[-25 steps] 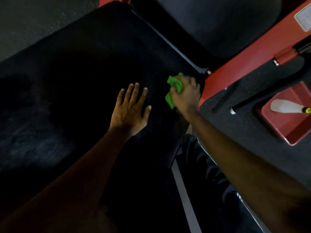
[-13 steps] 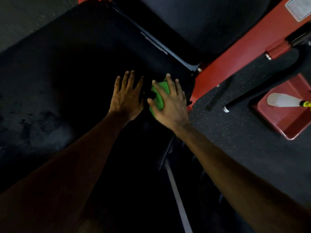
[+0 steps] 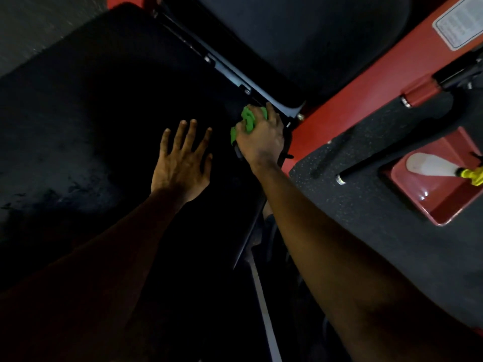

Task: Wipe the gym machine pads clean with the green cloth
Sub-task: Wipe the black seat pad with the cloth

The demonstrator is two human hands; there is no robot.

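**While wiping the big pad: green cloth up at the far right corner**

Though pretty dark overall, still enough to go on. Looking down from the head cam at a big black pad (image 3: 91, 113) filling the left side of the shot. Right hand (image 3: 261, 137) curled round a bunched-up green cloth (image 3: 248, 120), pressing it onto the pad's far right corner, right up against the dark metal bracket (image 3: 230, 74) along that edge. Cloth poking out on the thumb side and by the fingertips, the rest hidden under the palm.

Left hand (image 3: 180, 165) flat on the same pad just beside the right one, fingers straight and spread, holding nothing (palm down, not touching the cloth).

Second black pad (image 3: 313, 35) beyond the bracket, at the top of the shot. Red frame (image 3: 366, 82) running diagonally on the right, with a white label (image 3: 457, 22) stuck on it, print too small to read. Speckled black floor (image 3: 379, 205) below that. Red tray (image 3: 431, 202) on the floor by the right edge, with a white bottle (image 3: 428, 165) lying in it, yellow nozzle (image 3: 473, 176) pointing off to the right. Black bar (image 3: 366, 165) with a metal end sitting between the frame and the tray.
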